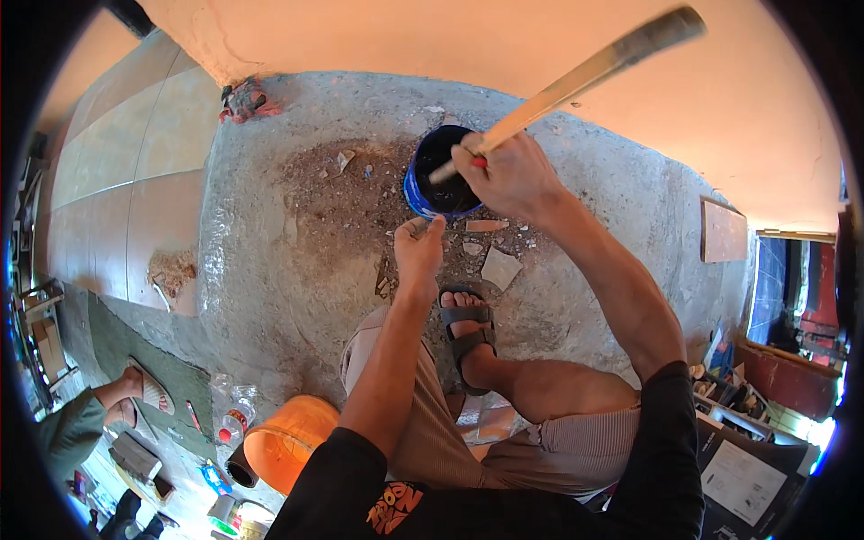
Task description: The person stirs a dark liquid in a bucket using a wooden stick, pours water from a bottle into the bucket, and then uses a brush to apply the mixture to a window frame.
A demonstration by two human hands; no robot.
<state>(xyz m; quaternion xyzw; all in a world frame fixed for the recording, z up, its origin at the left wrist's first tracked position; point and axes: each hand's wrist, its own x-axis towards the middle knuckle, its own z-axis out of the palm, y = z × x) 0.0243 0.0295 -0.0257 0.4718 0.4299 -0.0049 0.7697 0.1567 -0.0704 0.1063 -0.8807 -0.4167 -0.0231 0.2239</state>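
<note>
My right hand [510,175] is closed around a long, pale wooden handle [589,81]. It slants up to the right, and its lower end reaches over the mouth of a blue bucket [414,193]. Something small and red shows at the fingers of that hand; I cannot make out what it is. My left hand [419,254] pinches the near rim of the bucket between thumb and fingers. Inside, the bucket is dark, and its contents are hard to tell. It stands on rough concrete amid soil and rubble.
Broken tile pieces [500,268] lie between the bucket and my sandalled foot [468,328]. An orange wall [378,40] rises behind. Large tiles [108,216] cover the left floor. An orange bucket [292,441] and a plastic bottle [236,421] are near left. Another person's foot [151,387] shows there.
</note>
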